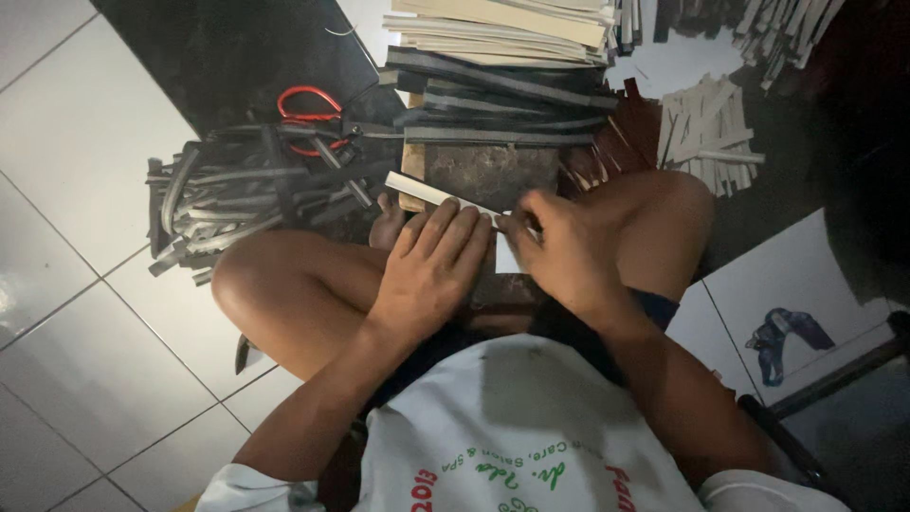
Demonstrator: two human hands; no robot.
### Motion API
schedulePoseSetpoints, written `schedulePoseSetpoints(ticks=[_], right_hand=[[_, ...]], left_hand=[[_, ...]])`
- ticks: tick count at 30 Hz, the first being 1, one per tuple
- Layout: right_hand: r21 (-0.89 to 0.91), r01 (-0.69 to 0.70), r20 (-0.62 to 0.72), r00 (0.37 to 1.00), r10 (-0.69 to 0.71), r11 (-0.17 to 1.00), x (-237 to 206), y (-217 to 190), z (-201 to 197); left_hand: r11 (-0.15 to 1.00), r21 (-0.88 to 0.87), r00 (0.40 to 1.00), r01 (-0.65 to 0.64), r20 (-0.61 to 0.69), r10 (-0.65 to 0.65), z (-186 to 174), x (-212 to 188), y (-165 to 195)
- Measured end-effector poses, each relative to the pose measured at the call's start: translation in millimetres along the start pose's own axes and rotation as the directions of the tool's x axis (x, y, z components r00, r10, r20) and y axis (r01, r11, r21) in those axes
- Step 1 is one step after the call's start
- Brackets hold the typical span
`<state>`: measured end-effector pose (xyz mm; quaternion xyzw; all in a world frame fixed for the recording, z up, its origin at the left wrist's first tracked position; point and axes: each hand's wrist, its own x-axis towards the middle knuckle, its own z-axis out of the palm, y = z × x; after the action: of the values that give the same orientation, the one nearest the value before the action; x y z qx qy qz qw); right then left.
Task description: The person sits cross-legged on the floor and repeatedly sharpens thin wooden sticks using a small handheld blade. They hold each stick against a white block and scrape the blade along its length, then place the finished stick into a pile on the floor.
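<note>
The right hand (559,251) is pinching closed on the pale strip (431,193), while the left hand (431,270) is pressing it flat, fingers spread, onto the wooden block (488,171). Finished-looking dark pieces (237,190) are piling beside; stacked strips (502,81) are waiting beyond.

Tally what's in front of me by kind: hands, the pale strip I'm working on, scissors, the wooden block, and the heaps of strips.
Hands: 2, left hand and right hand
Pale strip under the hands: 1
Red-handled scissors: 1
Wooden block: 1
Heaps of strips: 3, dark heap, stacked pile, pale heap
Total: 8
</note>
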<state>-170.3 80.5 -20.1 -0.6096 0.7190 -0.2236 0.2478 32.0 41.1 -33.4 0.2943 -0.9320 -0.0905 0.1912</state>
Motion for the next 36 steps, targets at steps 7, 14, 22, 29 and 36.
schedulePoseSetpoints(ticks=[7,14,22,29,36], right_hand=[[-0.029,0.069,0.002,0.998,-0.069,0.997,-1,3,-4],[0.153,-0.18,0.136,0.978,0.16,0.972,-13,12,-30],[0.211,-0.158,0.1,0.985,0.14,0.965,-16,15,-24],[0.222,-0.149,0.112,0.986,0.127,0.964,-15,12,-25],[0.173,-0.136,0.047,0.99,0.13,0.975,-19,10,-23]], left_hand=[[0.996,0.085,1.0,0.011,-0.021,-0.009,-5,1,-1],[0.987,0.159,0.999,0.009,0.029,-0.013,-3,2,4],[0.985,0.17,0.999,0.04,0.02,-0.044,-1,1,10],[0.994,0.106,0.999,0.013,0.039,-0.017,5,5,19],[0.999,-0.03,0.998,-0.043,0.041,0.044,6,10,30]])
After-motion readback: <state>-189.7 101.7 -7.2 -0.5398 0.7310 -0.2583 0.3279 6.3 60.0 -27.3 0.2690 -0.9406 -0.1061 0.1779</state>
